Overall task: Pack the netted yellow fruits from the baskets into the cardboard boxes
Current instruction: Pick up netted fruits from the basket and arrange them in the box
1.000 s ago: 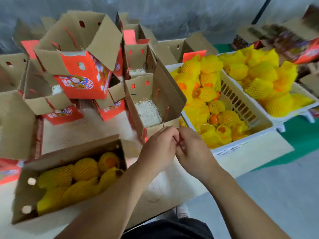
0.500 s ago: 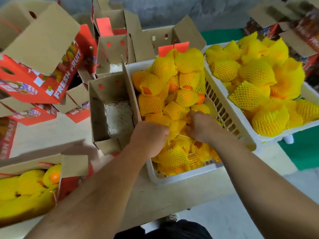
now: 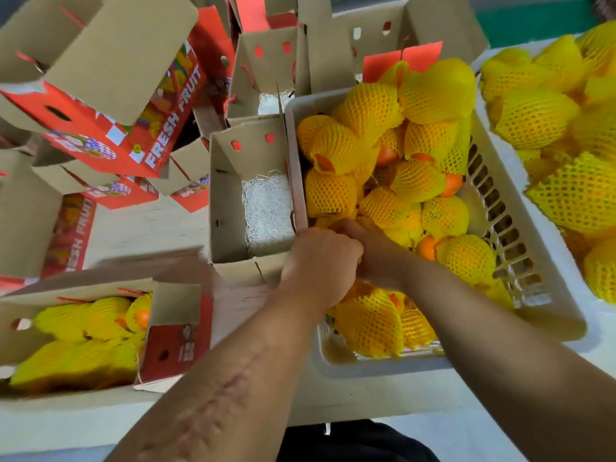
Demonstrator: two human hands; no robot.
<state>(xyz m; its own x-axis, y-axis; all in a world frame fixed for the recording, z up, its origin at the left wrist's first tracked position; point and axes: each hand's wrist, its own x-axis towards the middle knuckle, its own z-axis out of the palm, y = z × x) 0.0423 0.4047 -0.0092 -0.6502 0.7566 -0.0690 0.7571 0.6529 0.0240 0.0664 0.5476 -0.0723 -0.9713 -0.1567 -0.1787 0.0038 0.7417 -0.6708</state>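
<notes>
both hands, left hand (image 3: 321, 261) and right hand (image 3: 373, 251), curl into the near basket (image 3: 333, 358); whether they grip a netted fruit (image 3: 368, 323) i cannot tell. lift cleanly, then drop it in the open box (image 3: 230, 195) just left.

- Fruits (image 3: 370, 323): yellow foam netting, soft, open mesh.
- Basket (image 3: 540, 315): pale moulded plastic, smooth, slotted walls.
- Open box (image 3: 230, 201): matt brown cardboard, white shredded paper inside.
- Stacked boxes (image 3: 100, 135): glossy red print.
</notes>
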